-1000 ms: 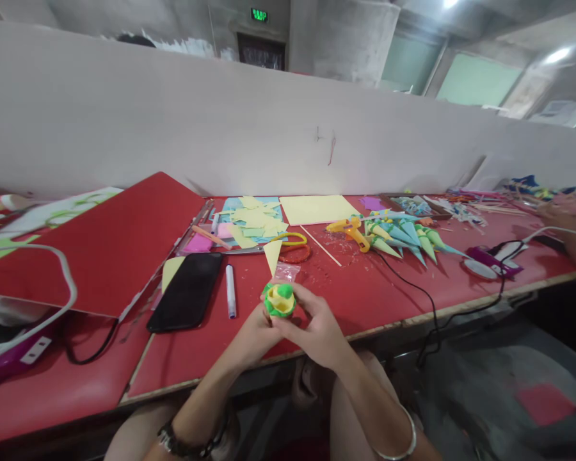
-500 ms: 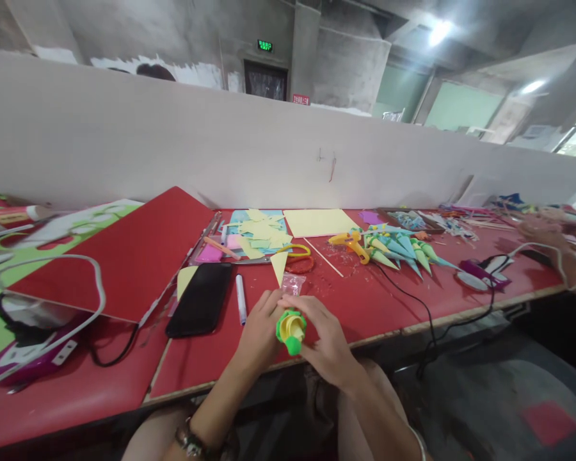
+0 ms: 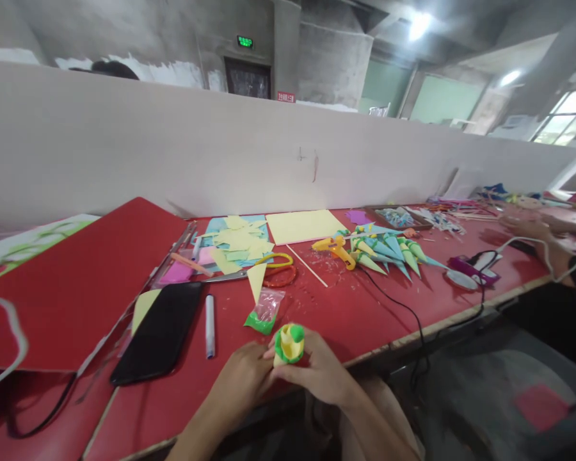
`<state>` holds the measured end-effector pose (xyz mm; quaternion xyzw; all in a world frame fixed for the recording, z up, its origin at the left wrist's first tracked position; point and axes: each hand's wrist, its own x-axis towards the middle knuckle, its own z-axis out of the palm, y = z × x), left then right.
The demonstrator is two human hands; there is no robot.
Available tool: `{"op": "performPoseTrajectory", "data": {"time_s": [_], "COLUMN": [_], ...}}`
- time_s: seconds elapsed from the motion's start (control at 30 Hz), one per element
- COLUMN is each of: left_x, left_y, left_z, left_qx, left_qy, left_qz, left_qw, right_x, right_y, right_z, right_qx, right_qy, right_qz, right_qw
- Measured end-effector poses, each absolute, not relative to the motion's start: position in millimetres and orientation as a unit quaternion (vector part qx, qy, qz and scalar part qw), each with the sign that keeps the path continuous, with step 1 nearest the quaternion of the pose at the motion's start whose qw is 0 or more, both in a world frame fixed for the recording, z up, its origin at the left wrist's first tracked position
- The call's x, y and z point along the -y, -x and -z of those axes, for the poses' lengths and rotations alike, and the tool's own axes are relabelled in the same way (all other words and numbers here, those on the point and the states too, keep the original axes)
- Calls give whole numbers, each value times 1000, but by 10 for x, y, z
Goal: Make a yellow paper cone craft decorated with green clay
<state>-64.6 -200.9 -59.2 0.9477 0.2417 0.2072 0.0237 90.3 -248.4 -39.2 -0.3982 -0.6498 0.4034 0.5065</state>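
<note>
My right hand [image 3: 324, 368] is closed around a yellow paper cone [image 3: 279, 362] just over the table's front edge, thumb across its near side. Green clay rings the cone's mouth, which faces up toward me, and a green clay ball sits on the rim. My left hand [image 3: 247, 371] is curled against the cone's left side; its fingertips are hidden, so what they grip does not show. Beyond the hands lies a clear packet with green clay [image 3: 262, 320]. A pale yellow paper triangle [image 3: 256, 282] lies just past it, near scissors with yellow and red handles [image 3: 281, 259].
On the red table [image 3: 317, 314] are a black phone [image 3: 158, 333], a marker [image 3: 210, 326], yellow paper scraps [image 3: 242, 237], a thin stick [image 3: 307, 266], a yellow glue gun [image 3: 336, 250] and several finished cones [image 3: 388, 246]. A red board [image 3: 91, 275] leans at left. Another person's hand [image 3: 532, 230] is far right.
The view has shifted to the right and closer. The cone has turned, its green ball going from the near side of the rim to the upper right. The clay packet now shows fully.
</note>
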Motion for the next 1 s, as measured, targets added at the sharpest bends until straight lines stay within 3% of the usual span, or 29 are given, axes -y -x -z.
{"op": "performPoseTrajectory", "data": {"time_s": [0.13,0.3,0.47,0.53,0.6,1.0], "left_x": [2003,2025,2030,2028,2025,2042], "left_y": [609,582,564,552,545,539], "left_z": [567,455,415,417,420,420], "left_qx": [-255,-306,-332,-343,-350,-380], "left_qy": [-953,-936,-925,-922,-921,-910], "left_qz": [-163,-131,-132,-123,-117,-107], "left_qw": [15,115,128,127,127,129], "right_x": [2479,2489,2557,2557,2525,1819], "right_y": [-997,-1358,-2082,-2390,-2656,-3302], "right_z": [384,343,280,256,231,92], "right_qx": [600,515,428,421,449,471], "right_qy": [394,420,553,640,732,855], "right_qz": [-453,-445,-293,-219,-157,-91], "right_qw": [528,601,652,605,487,195]}}
